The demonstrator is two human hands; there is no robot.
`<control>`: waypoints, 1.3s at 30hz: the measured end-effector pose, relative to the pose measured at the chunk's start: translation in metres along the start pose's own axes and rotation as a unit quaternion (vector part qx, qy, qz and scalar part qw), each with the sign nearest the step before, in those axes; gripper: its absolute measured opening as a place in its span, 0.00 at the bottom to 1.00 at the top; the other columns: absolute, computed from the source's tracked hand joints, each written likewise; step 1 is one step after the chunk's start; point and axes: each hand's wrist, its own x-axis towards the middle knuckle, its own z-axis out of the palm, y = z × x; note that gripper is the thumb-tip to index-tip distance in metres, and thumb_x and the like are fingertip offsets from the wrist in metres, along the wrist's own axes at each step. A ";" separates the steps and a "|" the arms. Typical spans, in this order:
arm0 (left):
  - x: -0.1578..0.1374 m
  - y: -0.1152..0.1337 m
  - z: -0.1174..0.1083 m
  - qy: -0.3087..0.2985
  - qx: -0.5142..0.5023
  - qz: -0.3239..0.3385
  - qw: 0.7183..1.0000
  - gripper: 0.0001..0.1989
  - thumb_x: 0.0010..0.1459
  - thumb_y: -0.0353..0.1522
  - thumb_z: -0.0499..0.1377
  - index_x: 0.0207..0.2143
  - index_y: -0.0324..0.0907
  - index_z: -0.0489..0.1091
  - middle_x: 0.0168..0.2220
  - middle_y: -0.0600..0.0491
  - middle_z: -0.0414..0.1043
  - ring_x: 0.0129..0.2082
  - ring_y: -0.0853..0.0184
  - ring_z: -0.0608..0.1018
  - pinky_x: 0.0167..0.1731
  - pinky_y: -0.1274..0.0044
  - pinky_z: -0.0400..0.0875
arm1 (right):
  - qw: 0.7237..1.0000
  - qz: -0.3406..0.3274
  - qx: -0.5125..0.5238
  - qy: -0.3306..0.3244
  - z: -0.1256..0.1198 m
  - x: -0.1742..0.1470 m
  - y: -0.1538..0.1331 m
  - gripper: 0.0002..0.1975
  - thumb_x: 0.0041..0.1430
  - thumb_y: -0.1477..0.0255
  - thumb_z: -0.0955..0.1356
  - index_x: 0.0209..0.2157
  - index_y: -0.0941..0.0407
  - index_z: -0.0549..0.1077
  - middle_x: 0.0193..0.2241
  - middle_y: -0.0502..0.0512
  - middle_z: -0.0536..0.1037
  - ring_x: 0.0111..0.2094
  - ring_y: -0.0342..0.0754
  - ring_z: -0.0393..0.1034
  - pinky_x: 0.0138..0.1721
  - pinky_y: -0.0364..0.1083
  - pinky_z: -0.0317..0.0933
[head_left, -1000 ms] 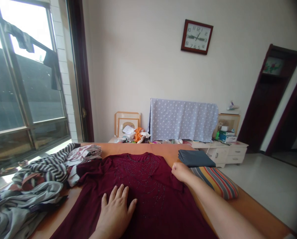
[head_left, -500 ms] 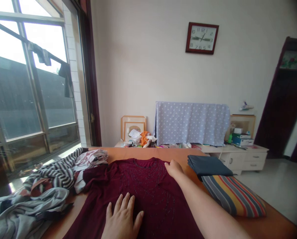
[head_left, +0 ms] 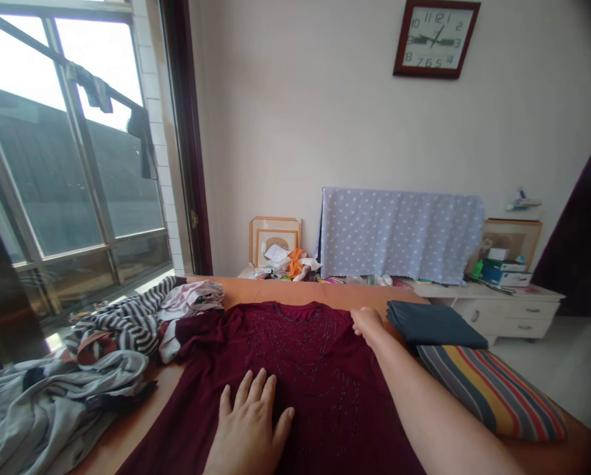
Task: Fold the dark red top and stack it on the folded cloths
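A maroon top (head_left: pixel 310 376) with dark beaded lines around its neckline lies spread on the table, collar at the far side. My left hand (head_left: pixel 250 419) rests flat on the top's front, fingers apart. At the top's right shoulder, my right hand (head_left: pixel 367 324) is closed with the fingers pinching the fabric. The sleeve on that side is hidden behind my right hand and forearm, while the left sleeve lies bunched toward the clothes pile.
Loose clothes, including a grey garment (head_left: pixel 78 396) and a black-and-white striped one (head_left: pixel 137 320), are heaped at left. Right of my forearm lie a folded dark cloth (head_left: pixel 436 323) and a folded striped cloth (head_left: pixel 493 389) on the orange-brown table (head_left: pixel 256 290).
My right hand has shifted a little to the right, drawing the shoulder fabric outward from the collar. My left hand stays flat on the top. The camera view has tilted slightly.
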 end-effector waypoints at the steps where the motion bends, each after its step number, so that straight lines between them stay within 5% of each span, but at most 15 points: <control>1: 0.000 0.000 0.001 -0.001 -0.001 -0.001 1.000 0.37 0.62 0.53 0.40 0.66 0.45 0.58 0.69 0.51 0.51 0.70 0.49 0.49 0.65 0.48 0.37 | 1.000 -0.003 0.020 -0.003 0.000 -0.001 -0.001 0.17 0.66 0.63 0.66 0.51 0.57 0.70 0.48 0.57 0.74 0.43 0.48 0.72 0.44 0.52 0.70; 9: 0.001 -0.002 0.005 0.001 0.000 -0.003 1.000 0.37 0.62 0.54 0.40 0.66 0.45 0.59 0.69 0.51 0.51 0.70 0.49 0.48 0.65 0.49 0.35 | 0.983 -0.023 0.173 -0.051 0.002 -0.019 -0.011 0.18 0.65 0.64 0.67 0.52 0.57 0.69 0.49 0.57 0.73 0.45 0.50 0.72 0.45 0.53 0.70; 18: 0.000 -0.004 0.008 0.023 0.002 0.013 1.000 0.37 0.62 0.54 0.40 0.66 0.44 0.59 0.69 0.49 0.52 0.69 0.48 0.49 0.64 0.48 0.36 | 0.975 -0.067 0.213 -0.002 -0.055 -0.054 -0.006 0.10 0.65 0.67 0.62 0.40 0.58 0.69 0.29 0.55 0.78 0.26 0.41 0.74 0.26 0.37 0.66; 23: -0.002 -0.004 0.006 0.030 0.002 0.016 0.999 0.37 0.62 0.53 0.40 0.65 0.43 0.60 0.68 0.48 0.53 0.69 0.48 0.50 0.64 0.48 0.36 | 0.983 -0.024 0.169 -0.062 -0.050 -0.090 0.023 0.05 0.58 0.70 0.66 0.33 0.58 0.69 0.18 0.51 0.74 0.16 0.41 0.68 0.17 0.36 0.59; 33: -0.004 -0.004 0.001 0.033 -0.015 0.018 0.999 0.37 0.62 0.53 0.40 0.65 0.43 0.61 0.68 0.46 0.53 0.69 0.47 0.50 0.63 0.47 0.38 | 0.975 -0.034 0.217 -0.037 -0.055 -0.126 0.036 0.07 0.61 0.68 0.63 0.35 0.56 0.69 0.27 0.53 0.77 0.25 0.41 0.74 0.27 0.39 0.68; 39: -0.007 -0.005 -0.001 0.030 -0.023 0.017 0.999 0.37 0.62 0.53 0.40 0.64 0.42 0.61 0.68 0.45 0.53 0.69 0.47 0.50 0.63 0.46 0.38 | 0.971 -0.037 0.231 -0.044 -0.036 -0.164 0.049 0.07 0.61 0.69 0.63 0.36 0.57 0.69 0.30 0.56 0.77 0.30 0.44 0.76 0.33 0.42 0.71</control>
